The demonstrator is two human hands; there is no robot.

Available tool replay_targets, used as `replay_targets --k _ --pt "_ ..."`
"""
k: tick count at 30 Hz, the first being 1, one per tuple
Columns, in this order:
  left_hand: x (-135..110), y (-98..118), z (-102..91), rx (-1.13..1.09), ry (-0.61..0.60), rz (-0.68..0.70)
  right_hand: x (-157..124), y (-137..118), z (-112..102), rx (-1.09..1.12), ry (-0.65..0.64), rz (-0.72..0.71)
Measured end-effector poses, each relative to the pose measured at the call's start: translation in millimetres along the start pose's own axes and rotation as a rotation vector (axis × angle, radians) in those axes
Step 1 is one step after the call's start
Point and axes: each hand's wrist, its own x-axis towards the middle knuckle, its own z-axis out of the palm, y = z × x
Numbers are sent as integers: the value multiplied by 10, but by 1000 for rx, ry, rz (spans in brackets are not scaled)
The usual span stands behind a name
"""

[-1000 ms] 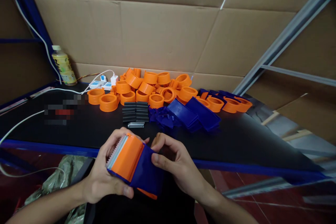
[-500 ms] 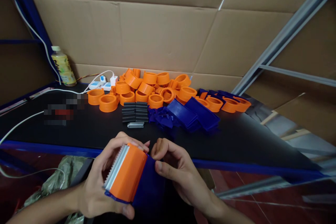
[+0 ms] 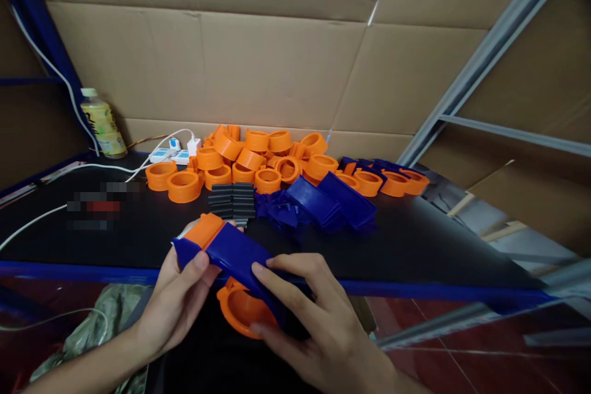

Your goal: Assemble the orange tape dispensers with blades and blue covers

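Note:
A packing tape dispenser (image 3: 242, 252) with an orange body and a long blue plate is held in front of me, just over the table's near edge. My left hand (image 3: 180, 289) grips its toothed end, thumb on the blue side piece and fingers behind. On the other end, my right hand (image 3: 318, 314) has its fingertips on the blue plate and its thumb against the orange ring (image 3: 244, 314) below. Beyond my hands lie a stack of black ribbed pieces (image 3: 231, 202), small blue parts (image 3: 284, 209) and flat blue plates (image 3: 348, 200).
Several orange tape dispenser bodies (image 3: 252, 160) are heaped against the cardboard wall (image 3: 277, 68). At the back left stand a yellow-labelled bottle (image 3: 104, 126) and a white power strip (image 3: 170, 156) with cables. A metal post (image 3: 462, 80) rises on the right.
The dispenser has turned so its blue plate faces up and its ring shows underneath. My right hand has moved from pinching near its edge to spanning plate and ring.

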Motion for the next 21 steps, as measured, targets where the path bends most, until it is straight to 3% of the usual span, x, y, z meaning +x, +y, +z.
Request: replay_targets --k 4,7,9,11,13,15,17,21 --pt "-20 -41 33 -11 -190 -97 -11 96 -107 1 93 39" --pt "28 -80 35 24 -367 -62 -25 216 -388 -35 169 161" --pt "86 -72 32 74 -447 -23 -58 360 -671 -149 341 256" --pt "140 -35 21 159 -462 -60 -131 590 -1002 -346 605 382" --pt "176 10 2 217 -441 -93 -256 915 -1353 -525 719 608" --pt "195 40 -23 245 -418 -110 -434 1313 -1694 -661 655 890" --pt "205 47 -48 264 -406 -120 -643 1740 -1988 -782 390 1178" --pt "227 28 -85 326 -400 -152 -998 2486 -2337 -958 137 1293"
